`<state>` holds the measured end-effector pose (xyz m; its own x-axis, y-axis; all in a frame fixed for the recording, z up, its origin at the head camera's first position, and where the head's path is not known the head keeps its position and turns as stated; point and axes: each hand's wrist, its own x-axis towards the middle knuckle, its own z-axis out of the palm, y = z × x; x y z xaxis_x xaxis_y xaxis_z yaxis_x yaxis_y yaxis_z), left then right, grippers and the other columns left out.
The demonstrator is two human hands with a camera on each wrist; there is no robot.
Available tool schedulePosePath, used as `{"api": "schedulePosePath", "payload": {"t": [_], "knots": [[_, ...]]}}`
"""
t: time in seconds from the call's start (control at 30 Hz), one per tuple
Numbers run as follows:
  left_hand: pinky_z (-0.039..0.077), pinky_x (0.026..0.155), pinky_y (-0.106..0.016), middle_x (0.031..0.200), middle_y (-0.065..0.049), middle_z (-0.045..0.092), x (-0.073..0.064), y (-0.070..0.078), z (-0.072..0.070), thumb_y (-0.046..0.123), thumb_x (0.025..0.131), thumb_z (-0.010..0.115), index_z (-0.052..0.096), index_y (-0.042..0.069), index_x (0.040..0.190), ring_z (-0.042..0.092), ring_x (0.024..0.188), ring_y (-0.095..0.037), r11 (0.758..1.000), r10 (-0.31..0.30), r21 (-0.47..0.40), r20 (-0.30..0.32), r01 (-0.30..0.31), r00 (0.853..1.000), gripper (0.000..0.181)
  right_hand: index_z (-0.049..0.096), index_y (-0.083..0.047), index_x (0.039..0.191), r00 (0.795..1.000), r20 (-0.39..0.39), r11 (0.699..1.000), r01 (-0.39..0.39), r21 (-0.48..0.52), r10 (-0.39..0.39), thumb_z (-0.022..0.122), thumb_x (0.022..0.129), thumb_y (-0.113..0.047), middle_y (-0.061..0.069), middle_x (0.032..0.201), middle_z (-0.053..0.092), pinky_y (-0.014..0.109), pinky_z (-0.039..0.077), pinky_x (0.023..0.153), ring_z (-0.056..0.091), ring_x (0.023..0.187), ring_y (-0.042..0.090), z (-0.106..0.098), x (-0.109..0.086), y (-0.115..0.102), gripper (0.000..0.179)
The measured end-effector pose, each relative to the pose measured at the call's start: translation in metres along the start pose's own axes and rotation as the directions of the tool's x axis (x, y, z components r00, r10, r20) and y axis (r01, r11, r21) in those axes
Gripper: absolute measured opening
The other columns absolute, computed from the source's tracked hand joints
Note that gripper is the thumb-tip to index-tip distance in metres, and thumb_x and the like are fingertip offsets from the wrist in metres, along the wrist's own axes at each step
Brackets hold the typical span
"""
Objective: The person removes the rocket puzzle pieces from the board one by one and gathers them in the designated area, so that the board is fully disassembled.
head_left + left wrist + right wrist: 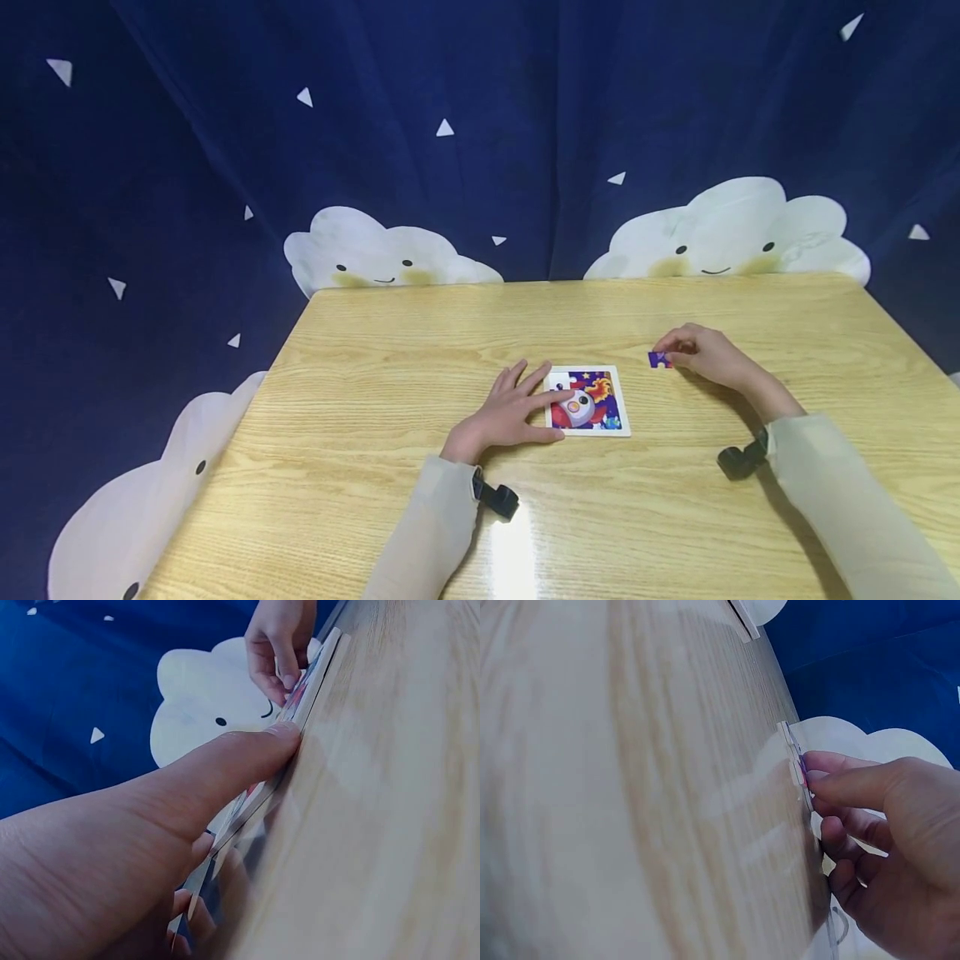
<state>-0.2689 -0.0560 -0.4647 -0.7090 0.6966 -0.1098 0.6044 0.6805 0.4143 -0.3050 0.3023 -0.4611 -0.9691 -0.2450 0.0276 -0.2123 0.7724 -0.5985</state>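
A jigsaw puzzle (600, 408) in a white frame lies flat on the wooden table, its picture showing a red and white rocket, flames and stars. A white patch is visible in its upper left part. My left hand (512, 412) rests on the puzzle's left side with fingers spread; in the left wrist view its thumb (281, 731) presses the frame's edge. To the right of the frame, my right hand (701, 354) pinches a purple puzzle piece (657, 359) between thumb and fingers. In the right wrist view the piece (798, 766) is seen edge-on, at or just above the tabletop.
The light wooden table (360, 400) reaches back to a dark blue curtain (450, 50) with white triangles and smiling clouds. Each wrist carries a black camera mount, the left one (498, 500) close over the table.
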Motion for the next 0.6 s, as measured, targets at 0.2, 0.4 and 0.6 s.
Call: {"api": "schedulePosePath", "payload": {"t": [0.2,0.4,0.6], "knots": [[0.002,0.123,-0.056,0.168,-0.001,0.006,0.000,0.001,0.000,0.056,0.091,0.060,0.037,0.043,0.148,-0.003,0.154,-0.035,1.000,-0.005,0.005,0.000,0.005,1.000,0.063,0.070,-0.006,0.108,1.000,-0.018,1.000,-0.012,-0.005,0.012,0.064,0.093,-0.010,0.011,0.100,0.067,0.024,0.042,0.071,0.052,0.083,0.014,0.001,-0.001,-0.002,0.016],[0.002,0.123,-0.056,0.168,-0.002,0.006,0.000,0.001,0.001,0.056,0.091,0.060,0.038,0.044,0.148,-0.003,0.154,-0.036,1.000,-0.009,0.010,-0.001,0.009,1.000,0.063,0.069,-0.006,0.108,0.997,-0.078,1.000,-0.004,0.009,0.005,0.063,0.096,-0.017,0.012,0.098,0.064,0.023,0.044,0.067,0.056,0.079,0.012,0.005,0.000,-0.009,0.017],[0.002,0.123,-0.058,0.168,-0.005,0.005,0.001,0.003,0.001,0.056,0.092,0.058,0.036,0.045,0.148,-0.003,0.154,-0.038,1.000,-0.002,0.028,0.010,0.002,1.000,0.062,0.070,-0.008,0.106,0.992,-0.110,0.997,0.065,0.029,-0.062,0.064,0.095,-0.017,0.008,0.095,0.061,0.022,0.045,0.063,0.053,0.075,0.011,0.016,0.007,-0.025,0.016]]}}
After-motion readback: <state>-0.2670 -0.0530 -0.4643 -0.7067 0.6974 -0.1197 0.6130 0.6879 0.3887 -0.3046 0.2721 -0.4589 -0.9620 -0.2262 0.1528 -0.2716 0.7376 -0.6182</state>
